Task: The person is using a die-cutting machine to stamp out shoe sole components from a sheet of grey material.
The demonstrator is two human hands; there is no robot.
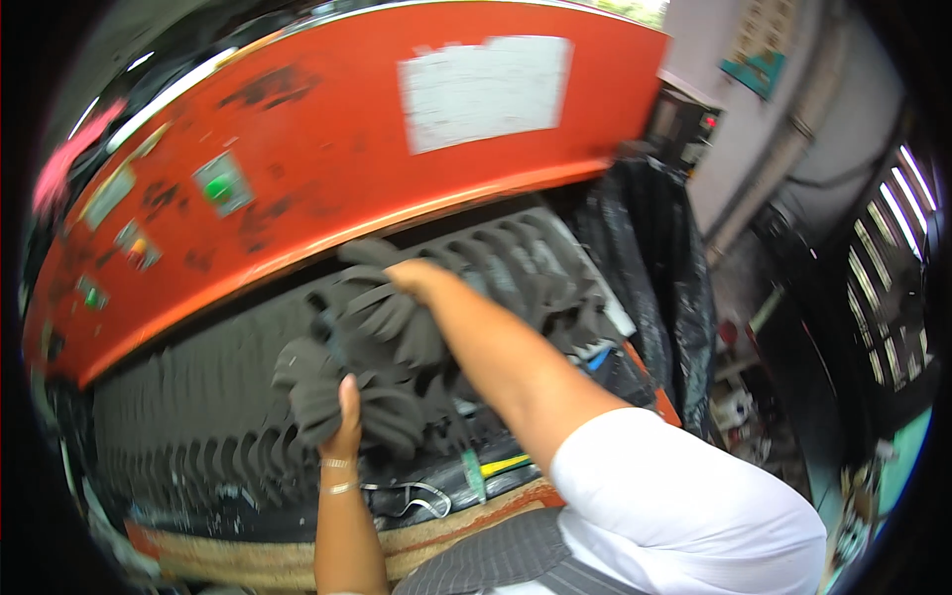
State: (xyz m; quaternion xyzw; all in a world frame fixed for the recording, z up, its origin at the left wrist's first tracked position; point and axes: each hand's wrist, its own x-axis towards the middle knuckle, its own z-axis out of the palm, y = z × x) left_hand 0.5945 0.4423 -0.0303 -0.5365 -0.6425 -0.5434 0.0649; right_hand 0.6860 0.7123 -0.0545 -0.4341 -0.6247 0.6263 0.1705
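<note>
Thumb-clamped in the left hand (346,421), the lower grey bunch (319,399) fans past the fingers; slack pressure could spill pieces. The right hand (409,277) seems to grip the upper bunch (382,309) below its blurred fingers; uneven hold could shed some.

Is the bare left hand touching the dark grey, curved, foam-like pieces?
Touching; head view: the left hand has its thumb against the dark grey pieces.

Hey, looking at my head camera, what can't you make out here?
In the head view:
- Left hand: most fingers, hidden by the dark grey pieces.
- Right hand: fingertips, hidden by more such pieces.
- White sheet: marks too faint and small.
- Pink thing: blurred near the left rim.
</note>
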